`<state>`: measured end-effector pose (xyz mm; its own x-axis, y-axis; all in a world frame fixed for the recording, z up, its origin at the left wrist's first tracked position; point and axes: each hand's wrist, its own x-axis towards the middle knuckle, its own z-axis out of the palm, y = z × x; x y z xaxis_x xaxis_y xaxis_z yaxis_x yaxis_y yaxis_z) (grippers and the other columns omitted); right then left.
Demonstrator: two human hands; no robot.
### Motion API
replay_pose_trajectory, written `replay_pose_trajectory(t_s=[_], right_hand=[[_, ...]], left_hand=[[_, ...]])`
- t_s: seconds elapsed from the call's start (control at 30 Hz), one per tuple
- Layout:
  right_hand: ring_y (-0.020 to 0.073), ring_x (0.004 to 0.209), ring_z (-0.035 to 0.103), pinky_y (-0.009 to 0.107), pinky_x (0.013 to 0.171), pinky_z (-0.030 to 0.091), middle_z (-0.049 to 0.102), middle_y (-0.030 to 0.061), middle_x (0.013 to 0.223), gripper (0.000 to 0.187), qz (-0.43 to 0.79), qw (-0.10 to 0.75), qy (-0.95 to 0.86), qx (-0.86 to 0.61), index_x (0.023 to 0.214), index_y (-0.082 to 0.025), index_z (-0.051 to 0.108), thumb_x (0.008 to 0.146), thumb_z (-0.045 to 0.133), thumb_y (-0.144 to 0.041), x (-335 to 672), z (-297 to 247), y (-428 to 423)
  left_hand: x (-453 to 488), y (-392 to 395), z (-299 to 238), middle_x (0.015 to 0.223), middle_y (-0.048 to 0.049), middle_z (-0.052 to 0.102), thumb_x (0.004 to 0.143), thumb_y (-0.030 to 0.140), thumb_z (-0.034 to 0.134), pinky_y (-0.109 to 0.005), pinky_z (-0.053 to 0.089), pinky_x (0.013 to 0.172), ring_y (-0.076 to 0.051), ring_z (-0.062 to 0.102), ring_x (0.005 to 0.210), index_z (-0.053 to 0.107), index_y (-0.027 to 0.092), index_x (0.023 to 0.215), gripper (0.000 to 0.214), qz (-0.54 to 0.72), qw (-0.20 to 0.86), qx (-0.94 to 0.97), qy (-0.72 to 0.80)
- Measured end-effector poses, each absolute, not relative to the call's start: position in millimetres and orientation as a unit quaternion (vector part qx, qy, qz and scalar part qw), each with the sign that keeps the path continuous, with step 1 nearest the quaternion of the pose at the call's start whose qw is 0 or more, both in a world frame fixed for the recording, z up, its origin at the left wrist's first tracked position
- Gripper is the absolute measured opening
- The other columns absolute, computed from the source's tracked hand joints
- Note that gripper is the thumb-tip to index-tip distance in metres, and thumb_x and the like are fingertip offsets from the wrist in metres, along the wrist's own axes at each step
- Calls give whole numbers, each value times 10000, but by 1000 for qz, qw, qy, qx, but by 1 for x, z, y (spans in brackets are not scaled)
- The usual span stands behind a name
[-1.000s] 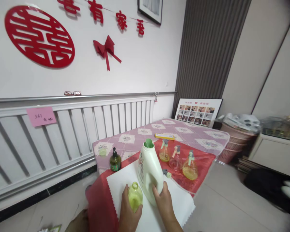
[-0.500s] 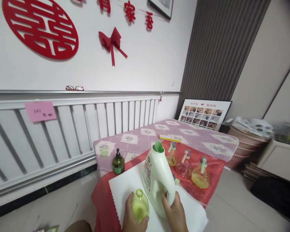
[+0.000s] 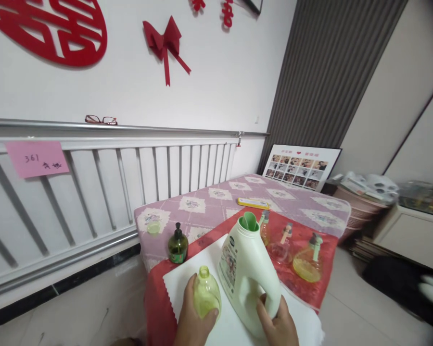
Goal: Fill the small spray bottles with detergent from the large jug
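Observation:
My left hand (image 3: pixel 197 312) is wrapped round a see-through yellow-green bottle (image 3: pixel 206 290) with an uncovered neck. Just right of it, my right hand (image 3: pixel 279 319) grips the handle of a large pale green detergent jug (image 3: pixel 243 269). The jug is uncapped and shows a green pouring spout; it stands nearly upright, leaning slightly. Both are over a white mat (image 3: pixel 184 274) with a scalloped edge. Whether the jug's base touches the mat I cannot tell. Beyond the left hand stands a dark green pump bottle (image 3: pixel 178 245) with a black pump.
Several spray bottles stand right of the jug on red cloth (image 3: pixel 326 259), including one with yellow liquid (image 3: pixel 306 269). A yellow-edged case (image 3: pixel 253 203) and a pale green lid (image 3: pixel 153 228) lie on the patterned tablecloth (image 3: pixel 220 193). A white radiator (image 3: pixel 147 168) lines the wall.
The jug and my right hand have shifted right. The yellow-green bottle has risen slightly in my left hand and turned more upright in view. The camera has tilted down a little.

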<state>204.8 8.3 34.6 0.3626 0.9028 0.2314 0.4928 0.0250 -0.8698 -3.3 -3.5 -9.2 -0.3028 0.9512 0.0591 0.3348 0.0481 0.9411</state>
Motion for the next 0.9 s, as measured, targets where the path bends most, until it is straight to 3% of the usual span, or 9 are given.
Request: replay_pose_trajectory(t_s=[0.17,0.3,0.47,0.7,0.9], right_hand=[[237,631,618,322,592,508,662,10,682,362,202,483,-532,-666,835,-243,558,686,586,-571,208,33,9],[253,715,647,322,626,520,692,24,744,375,211,485,-538,-656,865,-233,589,707,605,-572,210,39,6],[292,860,665,353,735,538,733,73,878,479,224,480,-535,-659,955,-201,611,666,656,-580,211,64,8],[226,624,614,300,553,474,661,15,639,391,252,484,-541,-640,795,-210,602,697,635,-587,203,114,25],[161,496,498,268,497,402,534,-33,492,399,218,397,-624,-637,628,-229,543,730,613,-608,227,179,34]], left_hand=[[-27,10,-8,1499,-85,465,589,226,660,-347,327,1187,-274,417,1395,347,201,1413,882,442,323,554,628],[-34,11,-14,1535,-148,403,600,221,652,-404,296,1202,-300,368,1423,276,132,1454,937,423,346,564,619],[-36,9,-17,1562,-151,355,547,174,659,-420,262,1216,-291,313,1453,179,142,1493,1062,402,349,591,606],[-44,7,-24,1550,-149,385,557,182,619,-433,286,1214,-289,360,1434,230,117,1495,1017,403,358,587,605],[-44,5,-21,1529,-137,427,524,232,654,-420,310,1197,-322,388,1414,301,122,1481,1026,397,342,590,615]])
